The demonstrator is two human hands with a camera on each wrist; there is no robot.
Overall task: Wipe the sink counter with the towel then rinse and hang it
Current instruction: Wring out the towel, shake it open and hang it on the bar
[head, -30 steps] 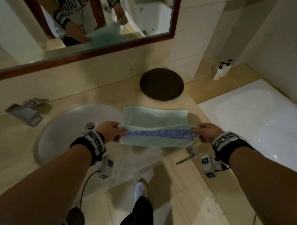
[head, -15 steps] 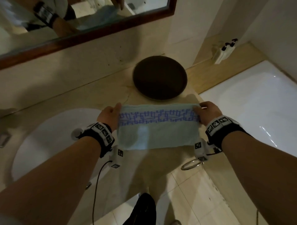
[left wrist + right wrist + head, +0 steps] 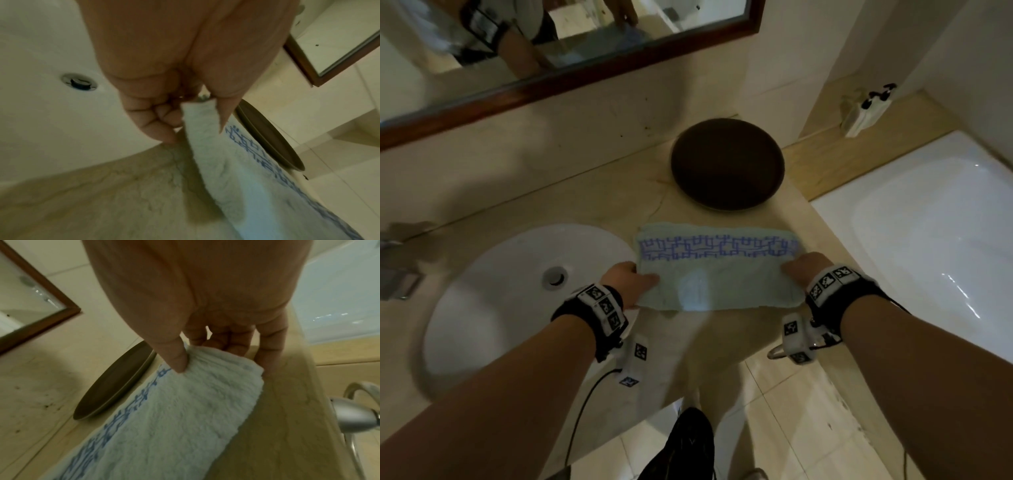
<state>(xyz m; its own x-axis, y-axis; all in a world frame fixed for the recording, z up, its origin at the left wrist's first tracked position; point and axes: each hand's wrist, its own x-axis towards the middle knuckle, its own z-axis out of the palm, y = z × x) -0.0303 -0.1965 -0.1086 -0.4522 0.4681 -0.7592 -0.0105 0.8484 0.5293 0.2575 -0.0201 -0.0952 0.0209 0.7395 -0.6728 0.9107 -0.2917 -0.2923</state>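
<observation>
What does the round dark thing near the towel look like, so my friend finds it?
Start at the white oval sink; go right along the beige stone counter. Behind the pale green folded towel lies a flat dark brown round tray, the counter's only dark round thing.

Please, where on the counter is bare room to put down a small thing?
Bare counter lies between the towel and the front edge, and behind the sink, left of the dark round tray. It is crowded between tray and towel, and at the towel's ends, where the left hand and right hand hold it.
</observation>
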